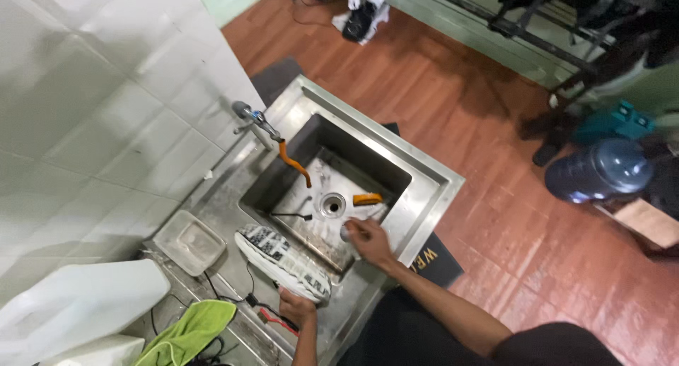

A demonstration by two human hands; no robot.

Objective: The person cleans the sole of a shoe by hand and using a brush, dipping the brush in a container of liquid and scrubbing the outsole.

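While the person leans over the steel sink, the left hand grips the heel end of a shoe, fingers closed around it, holding it sole-up above the near left rim of the basin — the black-and-white tread faces the camera. The right hand reaches into the basin at its near right side, fingers curled about a small round grey object; what that object is I cannot tell. Beside that hand, on the basin floor, lies an orange-handled brush, just right of the drain, and a thin dark tool lies to the drain's left. A tap juts from the white tiled wall at the far left, with a short orange hose hanging over the basin. On the counter to the left of the shoe sits a shallow square tray; nearer still, a green cloth lies over some cables, next to a white plastic jug. Off to the right, on the reddish floor, a blue water bottle rests on its side.
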